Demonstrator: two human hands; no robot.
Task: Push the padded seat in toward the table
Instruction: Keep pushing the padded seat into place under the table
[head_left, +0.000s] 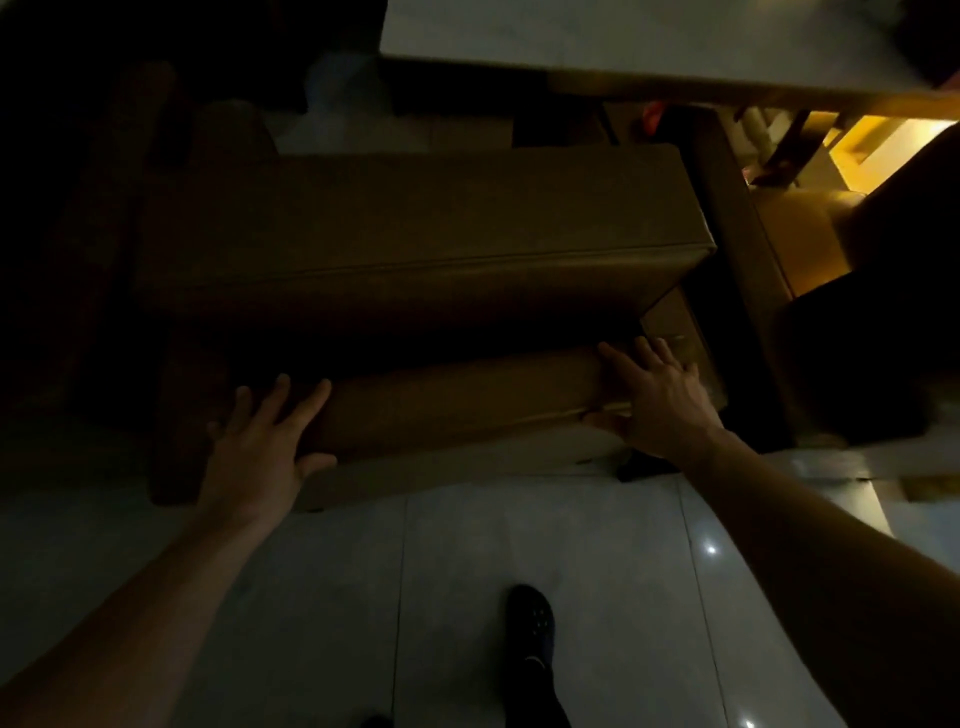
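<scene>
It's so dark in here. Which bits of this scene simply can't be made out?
Only the head view exists.
- Left of the padded seat: deep shadow swallows the shapes there.
- Seat's legs and base: hidden under its own body and both hands, left hand, right hand.
- Table: cut off by the top edge; its right corner is motion-blurred.
- Whatever sits under the table at upper right: glare and blur.
- The person's foot: partly cut by the bottom edge.
</scene>
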